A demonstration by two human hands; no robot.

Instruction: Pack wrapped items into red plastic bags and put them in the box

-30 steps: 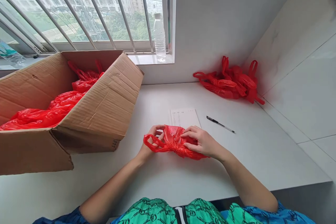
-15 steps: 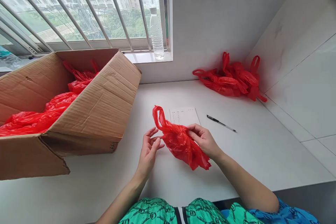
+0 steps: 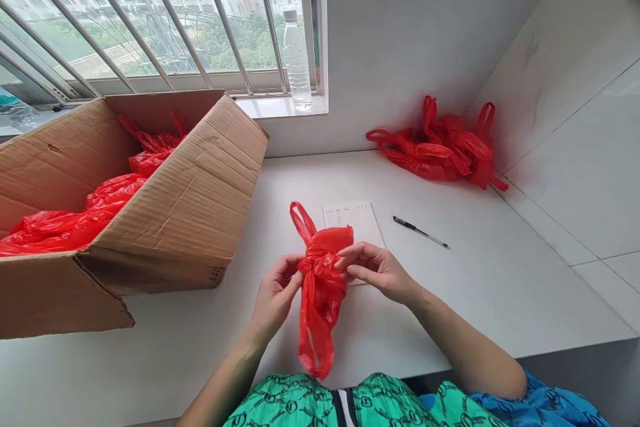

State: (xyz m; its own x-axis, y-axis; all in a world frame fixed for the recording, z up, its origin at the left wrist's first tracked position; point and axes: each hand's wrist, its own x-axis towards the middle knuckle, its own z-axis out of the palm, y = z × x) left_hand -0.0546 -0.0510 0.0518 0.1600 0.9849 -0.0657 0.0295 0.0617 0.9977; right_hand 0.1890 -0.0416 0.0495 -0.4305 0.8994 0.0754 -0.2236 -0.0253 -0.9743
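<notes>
A red plastic bag (image 3: pixel 320 287) hangs bunched between my two hands above the white table (image 3: pixel 450 293). My left hand (image 3: pixel 274 297) pinches the bag at its gathered middle from the left. My right hand (image 3: pixel 374 270) grips the same knot-like bunch from the right, fingers closed on the plastic. One handle loop sticks up behind the bunch and the bag's long end dangles down toward my lap.
An open cardboard box (image 3: pixel 165 213) holding red bags (image 3: pixel 90 213) stands at the left. A pile of red bags (image 3: pixel 440 150) lies at the back right corner. A sheet of paper (image 3: pixel 353 217) and a pen (image 3: pixel 420 232) lie mid-table. A water bottle (image 3: pixel 297 60) stands on the windowsill.
The bag was pressed flat under both hands, then lifted by the right hand alone. Now both hands hold it at a bunched middle, and it hangs vertically.
</notes>
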